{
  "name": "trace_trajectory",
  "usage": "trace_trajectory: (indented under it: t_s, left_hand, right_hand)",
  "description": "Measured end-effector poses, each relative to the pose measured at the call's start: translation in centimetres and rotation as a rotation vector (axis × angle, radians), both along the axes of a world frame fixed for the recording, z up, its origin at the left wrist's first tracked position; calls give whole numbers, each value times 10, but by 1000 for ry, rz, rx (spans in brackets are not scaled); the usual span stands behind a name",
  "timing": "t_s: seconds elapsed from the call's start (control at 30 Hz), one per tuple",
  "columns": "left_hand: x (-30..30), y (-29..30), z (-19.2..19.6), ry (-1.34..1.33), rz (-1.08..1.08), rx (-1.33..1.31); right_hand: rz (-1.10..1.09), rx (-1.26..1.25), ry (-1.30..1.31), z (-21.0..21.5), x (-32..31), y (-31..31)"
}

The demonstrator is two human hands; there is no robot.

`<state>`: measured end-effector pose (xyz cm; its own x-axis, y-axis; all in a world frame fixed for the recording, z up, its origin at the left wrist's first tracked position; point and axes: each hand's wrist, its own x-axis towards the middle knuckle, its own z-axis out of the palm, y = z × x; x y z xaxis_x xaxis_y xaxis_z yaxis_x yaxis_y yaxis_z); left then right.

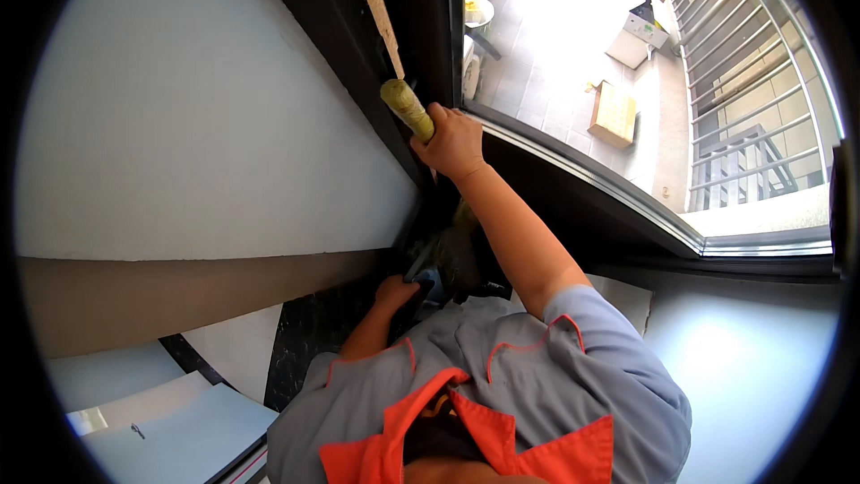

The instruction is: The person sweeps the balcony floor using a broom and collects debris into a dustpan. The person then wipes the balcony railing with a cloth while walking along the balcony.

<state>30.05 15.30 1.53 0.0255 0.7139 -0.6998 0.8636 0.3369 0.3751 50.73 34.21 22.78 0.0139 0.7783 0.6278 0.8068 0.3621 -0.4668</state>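
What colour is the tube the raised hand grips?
Yellow-green; the tube in the right hand shows best in the head view.

Below my window, the tiled balcony floor [537,63] carries a cardboard box [614,114], a white box [638,36], and a bucket [477,11].

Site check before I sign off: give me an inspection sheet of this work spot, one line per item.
Surface: dark window frame beside a white wall panel; a pale strip runs along the frame.
Job's things: yellow-green sealant tube held against the frame; the dark gun body sits lower down.
Clutter: cardboard boxes and a bucket on the tiled floor outside, below the glass.
Hands: right hand wrapped around the tube; left hand at the gun body, grip partly hidden.
Cables: nothing seen.
Surroundings: metal railing outside; white boards lower left.
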Motion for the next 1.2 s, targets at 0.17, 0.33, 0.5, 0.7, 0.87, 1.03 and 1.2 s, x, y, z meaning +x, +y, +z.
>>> trace_trajectory:
  t_s: [0.17, 0.33, 0.5, 0.7, 0.87, 1.03, 1.2]
  left_hand:
    - [9, -4, 2, -74, 78, 94]
    - [19, 6, 7, -115, 186, -25]
    - [23, 9, 9, -81, 205, 42]
    - [33, 27, 27, -85, 219, -8]
    - [41, 41, 33, -122, 267, -38]
    - [52, 65, 23, -89, 275, -80]
    - [63, 93, 16, -147, 285, -72]
  right_hand:
    - [15, -24, 49, -9, 8, 23]
    - [-16, -83, -19, -10, 16, 41]
    - [-46, -144, -39, -7, 26, 65]
    - [-97, -89, -56, -9, 45, 106]
    - [-156, -34, -95, -7, 65, 136]
    - [-176, -83, 27, 6, 82, 157]
    - [-360, 36, 6, 15, 107, 181]
